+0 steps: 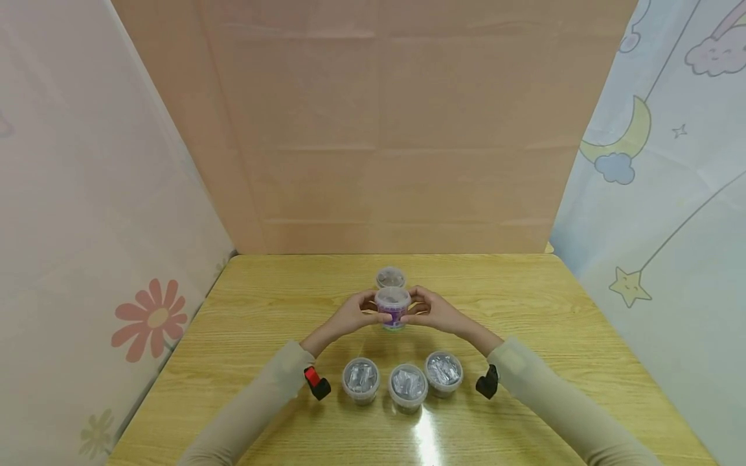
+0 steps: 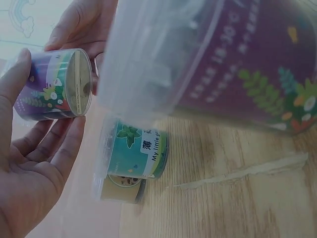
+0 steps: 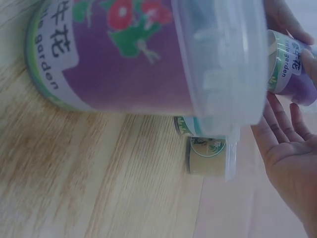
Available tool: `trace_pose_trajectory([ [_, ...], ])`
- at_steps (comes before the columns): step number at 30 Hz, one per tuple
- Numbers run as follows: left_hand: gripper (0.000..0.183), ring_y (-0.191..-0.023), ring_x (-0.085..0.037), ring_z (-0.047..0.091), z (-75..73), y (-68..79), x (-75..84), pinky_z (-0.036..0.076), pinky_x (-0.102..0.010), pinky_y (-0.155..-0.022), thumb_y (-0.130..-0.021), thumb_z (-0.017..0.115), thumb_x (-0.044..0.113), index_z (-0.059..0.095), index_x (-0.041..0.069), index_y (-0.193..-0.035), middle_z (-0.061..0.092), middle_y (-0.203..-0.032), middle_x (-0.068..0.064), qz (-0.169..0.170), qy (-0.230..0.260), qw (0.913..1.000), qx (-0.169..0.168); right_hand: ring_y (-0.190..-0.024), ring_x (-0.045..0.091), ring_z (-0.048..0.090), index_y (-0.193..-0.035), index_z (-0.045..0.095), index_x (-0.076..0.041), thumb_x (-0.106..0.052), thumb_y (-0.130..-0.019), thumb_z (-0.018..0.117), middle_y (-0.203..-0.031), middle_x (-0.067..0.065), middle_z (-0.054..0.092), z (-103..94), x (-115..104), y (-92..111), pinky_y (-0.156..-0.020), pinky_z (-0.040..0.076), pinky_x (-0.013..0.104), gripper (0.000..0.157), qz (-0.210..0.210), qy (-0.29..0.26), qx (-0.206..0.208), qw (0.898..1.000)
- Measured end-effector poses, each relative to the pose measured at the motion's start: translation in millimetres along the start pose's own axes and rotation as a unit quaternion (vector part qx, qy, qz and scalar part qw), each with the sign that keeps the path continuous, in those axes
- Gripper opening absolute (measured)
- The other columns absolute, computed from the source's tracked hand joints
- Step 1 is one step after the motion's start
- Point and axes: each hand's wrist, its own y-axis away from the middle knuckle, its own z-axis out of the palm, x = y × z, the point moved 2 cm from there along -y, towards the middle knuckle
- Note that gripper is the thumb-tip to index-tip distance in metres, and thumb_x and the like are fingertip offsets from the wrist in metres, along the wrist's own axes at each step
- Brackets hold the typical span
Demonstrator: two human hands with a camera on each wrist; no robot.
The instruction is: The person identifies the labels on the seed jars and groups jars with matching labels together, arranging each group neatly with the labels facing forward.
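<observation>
A plain tan backdrop (image 1: pixel 379 129) is rising behind a wood-grain table (image 1: pixel 262 298), and pale walls are flanking it, the left one showing a pink flower (image 1: pixel 156 317), the right one a yellow moon (image 1: pixel 638 129) and star (image 1: pixel 629 286). Over the table's middle, two hands are holding a purple-labelled "little garden" cup (image 1: pixel 393 317) upright and raised off the surface. The left hand (image 1: pixel 357 314) is gripping its left side, thumb at the front, fingers curving around; the right hand (image 1: pixel 437 314) is gripping the opposite side the same way, both partly closed. Beyond, a teal-labelled cup (image 2: pixel 131 148) with a mint leaf picture is standing in front of a beige-labelled cup (image 2: pixel 119 188). Nearer the person, three lidded cups are sitting between the forearms: a left one (image 1: pixel 361 378), a middle one (image 1: pixel 408 385) and a right one (image 1: pixel 443 372), silvery packets showing through their lids.
</observation>
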Motion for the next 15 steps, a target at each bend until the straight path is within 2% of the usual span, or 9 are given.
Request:
trace_pose_trajectory([
  [4,0.056,-0.103,-0.019,0.058,-0.9,0.2,-0.4,0.052,-0.033,-0.084,-0.082,0.070,0.036,0.051,0.012,-0.129,0.058,-0.118,-0.005,0.007,0.012,0.9999,-0.007,-0.100,0.027,0.061,-0.125,0.046,-0.009,-0.022,-0.087,0.066,-0.117,0.011,0.058,-0.3,-1.1,0.0,-0.085,0.052,0.035,0.045,-0.016,-0.003,-0.009,1.000],
  [9,0.062,-0.105,-0.020,0.058,-2.6,1.6,1.2,0.052,-0.036,-0.084,-0.081,0.069,0.042,0.050,0.012,-0.132,0.060,-0.118,-0.006,0.018,0.018,0.9995,-0.016,-0.105,0.026,0.059,-0.131,0.044,-0.008,-0.019,-0.090,0.062,-0.119,0.011,0.056,-3.6,-1.5,0.4,-0.086,0.052,0.035,0.046,-0.032,-0.026,-0.031,0.999],
  [15,0.057,-0.107,-0.019,0.057,-4.7,1.6,1.4,0.050,-0.034,-0.088,-0.087,0.065,0.034,0.047,0.011,-0.135,0.059,-0.121,-0.008,0.038,0.039,0.9980,-0.033,-0.110,0.027,0.056,-0.137,0.040,-0.007,-0.018,-0.092,0.059,-0.124,0.013,0.053,-6.9,-2.9,1.3,-0.090,0.050,0.040,0.050,-0.030,-0.052,-0.060,0.996],
])
